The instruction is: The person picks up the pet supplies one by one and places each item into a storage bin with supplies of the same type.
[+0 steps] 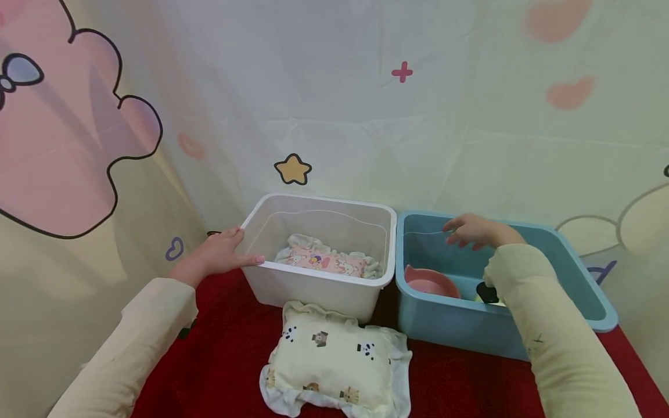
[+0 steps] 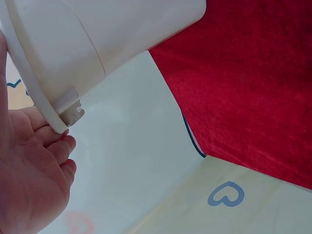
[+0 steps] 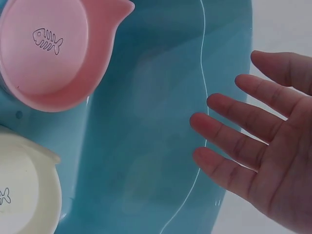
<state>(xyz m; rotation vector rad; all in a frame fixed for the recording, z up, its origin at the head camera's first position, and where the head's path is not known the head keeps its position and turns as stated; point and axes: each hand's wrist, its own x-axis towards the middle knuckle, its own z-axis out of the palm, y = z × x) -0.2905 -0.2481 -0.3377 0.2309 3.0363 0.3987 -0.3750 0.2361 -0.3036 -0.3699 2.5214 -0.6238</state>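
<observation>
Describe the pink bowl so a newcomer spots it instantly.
Find the blue bin, right of the white bin. Inside, at its near left corner in the head view, sits the pink bowl. Its colour sets it apart from the cream bowl.

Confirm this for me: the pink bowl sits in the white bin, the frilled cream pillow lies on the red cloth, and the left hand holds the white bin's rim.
No: the pink bowl sits in the blue bin, as the head view shows. The frilled cream pillow lies on the red cloth, and the left hand holds the white bin's rim.
</observation>
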